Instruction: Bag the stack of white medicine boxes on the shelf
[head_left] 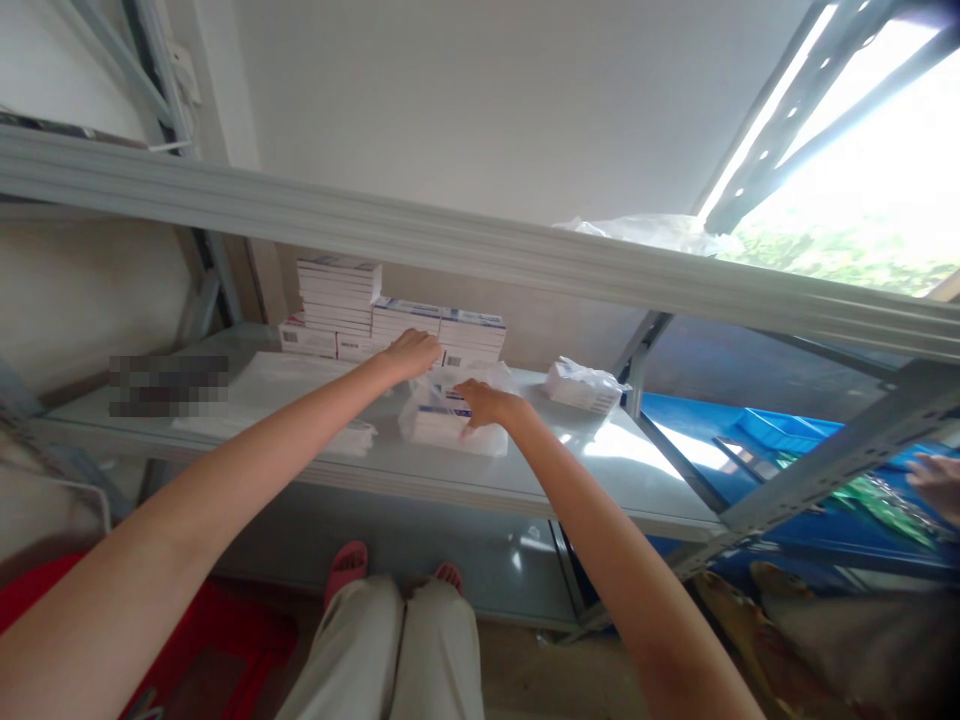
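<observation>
On the middle shelf sits a clear plastic bag with white and blue boxes inside it. My right hand grips the bag's right side, fingers across the top and thumb toward the front. My left hand is closed just above and behind the bag, in front of the stacked boxes; what its curled fingers hold is hidden. Behind it, a row of white boxes with blue edges is piled against the wall, and a taller stack rises at its left end.
A second bagged bundle lies to the right. Flat plastic bags spread over the shelf's left part. An upper shelf beam crosses above my hands. At right, another person's hand is near blue trays. A red plastic item stands below left.
</observation>
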